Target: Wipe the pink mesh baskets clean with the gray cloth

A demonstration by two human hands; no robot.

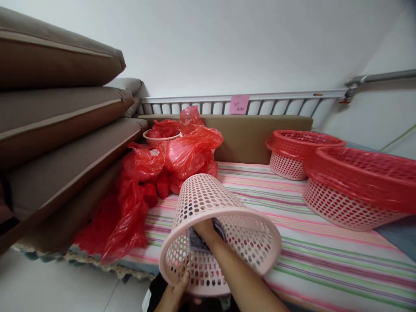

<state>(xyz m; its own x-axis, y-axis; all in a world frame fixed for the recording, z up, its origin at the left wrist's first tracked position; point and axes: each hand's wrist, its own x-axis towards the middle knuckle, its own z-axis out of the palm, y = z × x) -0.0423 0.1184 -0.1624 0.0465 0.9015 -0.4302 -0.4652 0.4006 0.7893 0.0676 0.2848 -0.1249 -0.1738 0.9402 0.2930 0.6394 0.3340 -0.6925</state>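
Note:
A pale pink plastic basket [214,195] full of holes lies tilted on its side, its open mouth facing me. My left hand [177,289] grips the lower left of its rim, thumb on the inside and fingers mostly hidden beneath. Inside the basket, my right hand [204,227] is closed on a dark grey-purple cloth [198,242] held against the inner wall. The fingertips of that hand are hidden by the cloth and the wrist.
Red plastic bags [191,151] are heaped behind on the left, beside a small pink basket [160,139]. Two red-lined baskets [351,203] stand right on the striped sheet [292,255]. Brown cushions [65,108] are stacked left. A pink note [239,105] hangs on the radiator [273,106].

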